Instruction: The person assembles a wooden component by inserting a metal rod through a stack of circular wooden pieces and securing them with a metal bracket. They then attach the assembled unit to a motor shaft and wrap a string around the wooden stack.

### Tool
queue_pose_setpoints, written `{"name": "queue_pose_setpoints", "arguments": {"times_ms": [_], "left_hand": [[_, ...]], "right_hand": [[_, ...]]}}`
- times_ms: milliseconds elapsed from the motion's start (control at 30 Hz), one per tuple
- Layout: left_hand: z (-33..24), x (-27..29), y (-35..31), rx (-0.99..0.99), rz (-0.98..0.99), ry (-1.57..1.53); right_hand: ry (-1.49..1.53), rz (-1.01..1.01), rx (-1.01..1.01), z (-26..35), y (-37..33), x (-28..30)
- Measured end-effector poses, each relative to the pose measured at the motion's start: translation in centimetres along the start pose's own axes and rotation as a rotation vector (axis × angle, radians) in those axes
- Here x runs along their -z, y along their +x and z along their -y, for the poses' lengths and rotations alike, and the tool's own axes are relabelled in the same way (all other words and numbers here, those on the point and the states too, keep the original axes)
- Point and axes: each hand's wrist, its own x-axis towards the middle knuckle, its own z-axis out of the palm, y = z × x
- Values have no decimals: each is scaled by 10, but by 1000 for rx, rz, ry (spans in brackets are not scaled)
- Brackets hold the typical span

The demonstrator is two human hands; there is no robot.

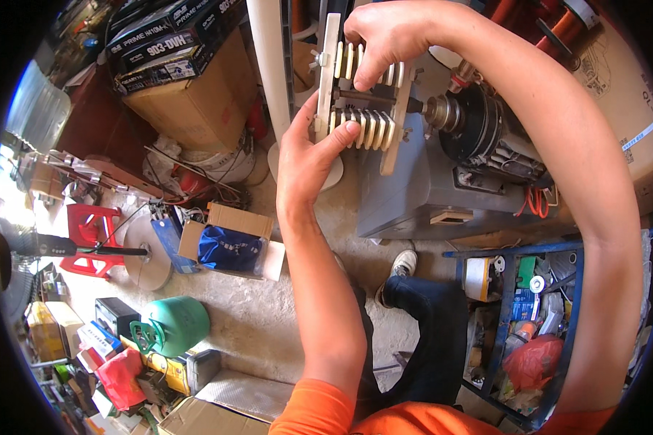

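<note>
Left hand (306,161) pinches the frame (328,69), thumb on the lower spool (374,130), right hand (397,35) clasps the upper spool (395,74) just above, and uneven pressure could tilt the frame on its shaft (374,97), between left hand and the motor (479,130) to its right.

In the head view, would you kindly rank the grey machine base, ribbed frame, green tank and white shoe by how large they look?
Largest to smallest:
1. Grey machine base
2. Ribbed frame
3. Green tank
4. White shoe
</note>
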Motion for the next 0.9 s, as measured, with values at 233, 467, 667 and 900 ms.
{"name": "queue_pose_setpoints", "arguments": {"times_ms": [233, 467, 667, 900], "left_hand": [[2, 1, 1, 5, -16, 36], [1, -2, 0, 19, -10, 22], [-3, -3, 0, 14, -8, 13], [-11, -1, -5, 31, -21, -57]], "right_hand": [[28, -8, 12, 0, -1, -1], [51, -7, 25, -4, -3, -1], [-135, -110, -103, 27, -32, -1], [-153, -463, -111, 48, -50, -90]]}}
